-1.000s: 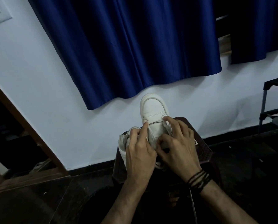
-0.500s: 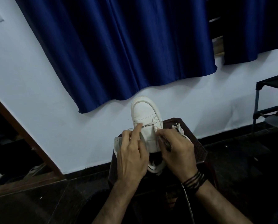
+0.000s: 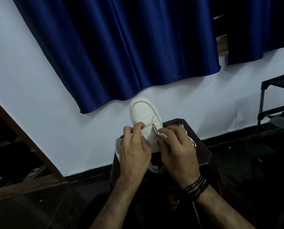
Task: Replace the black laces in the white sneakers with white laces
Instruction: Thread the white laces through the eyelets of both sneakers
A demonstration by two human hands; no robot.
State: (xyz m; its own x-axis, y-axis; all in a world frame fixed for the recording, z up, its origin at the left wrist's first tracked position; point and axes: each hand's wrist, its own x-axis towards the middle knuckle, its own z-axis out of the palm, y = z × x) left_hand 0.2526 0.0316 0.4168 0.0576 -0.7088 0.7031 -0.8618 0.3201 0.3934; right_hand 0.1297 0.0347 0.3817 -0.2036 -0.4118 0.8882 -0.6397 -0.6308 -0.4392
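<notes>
A white sneaker point(image 3: 143, 111) stands on a dark brown stool point(image 3: 202, 152), toe pointing away from me toward the wall. A white lace point(image 3: 149, 125) crosses its lowest eyelets. My left hand point(image 3: 134, 149) pinches the lace's left end at the left eyelet row. My right hand point(image 3: 177, 151) grips the sneaker's right eyelet side, fingers curled over it; whether it also holds the lace is hidden. A second white sneaker point(image 3: 118, 142) shows partly behind my left hand. More white lace point(image 3: 190, 139) lies on the stool to the right.
A blue curtain point(image 3: 121, 47) hangs on the white wall behind the stool. A dark metal rack point(image 3: 270, 103) stands at the right. A brown door frame point(image 3: 22, 138) runs along the left. The floor is dark.
My left hand's fingers have closed on the lace end at the left eyelets. My right hand stays on the right side. The view shifted slightly.
</notes>
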